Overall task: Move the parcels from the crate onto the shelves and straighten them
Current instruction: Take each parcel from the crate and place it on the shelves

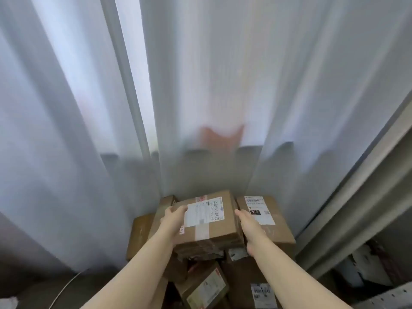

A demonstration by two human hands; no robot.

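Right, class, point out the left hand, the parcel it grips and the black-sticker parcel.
left hand [175, 216]: head view, back of hand.
gripped parcel [223, 230]: head view, bare cardboard top.
black-sticker parcel [276, 233]: head view, bare cardboard top.
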